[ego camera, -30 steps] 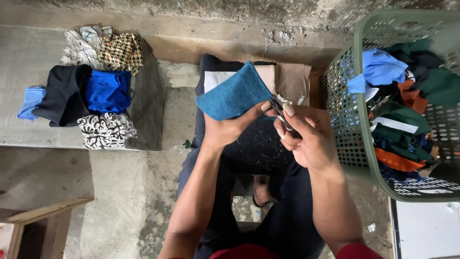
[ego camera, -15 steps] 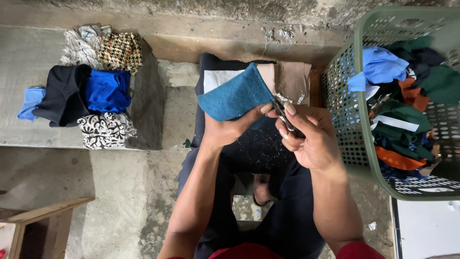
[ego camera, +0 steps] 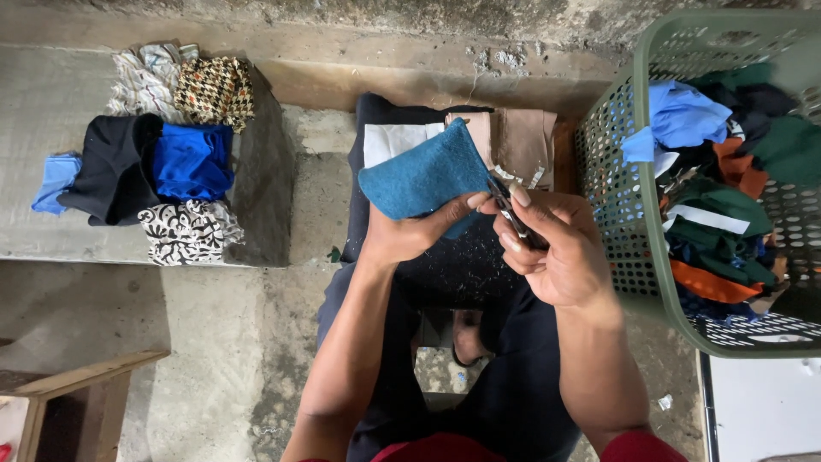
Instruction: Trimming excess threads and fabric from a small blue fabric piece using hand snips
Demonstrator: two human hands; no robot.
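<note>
My left hand (ego camera: pixel 409 236) grips a folded teal-blue piece of cloth (ego camera: pixel 424 174) by its lower right edge, held up over my lap. My right hand (ego camera: pixel 558 250) is closed around small dark scissors (ego camera: pixel 513 219), whose tip meets the edge of the teal cloth just beside my left thumb. Under the cloth, on my dark-trousered lap, lie a white piece (ego camera: pixel 395 140) and a tan-brown piece of fabric (ego camera: pixel 520 142).
A green plastic laundry basket (ego camera: pixel 617 205) full of mixed clothes stands at the right. On a concrete ledge at the left lies a pile of black, blue and patterned cloths (ego camera: pixel 162 162). A wooden frame (ego camera: pixel 77 382) shows at the lower left, a white surface (ego camera: pixel 763 407) at the lower right.
Both hands and the teal cloth stay in almost the same place; the scissors' tip has shifted slightly along the cloth's edge.
</note>
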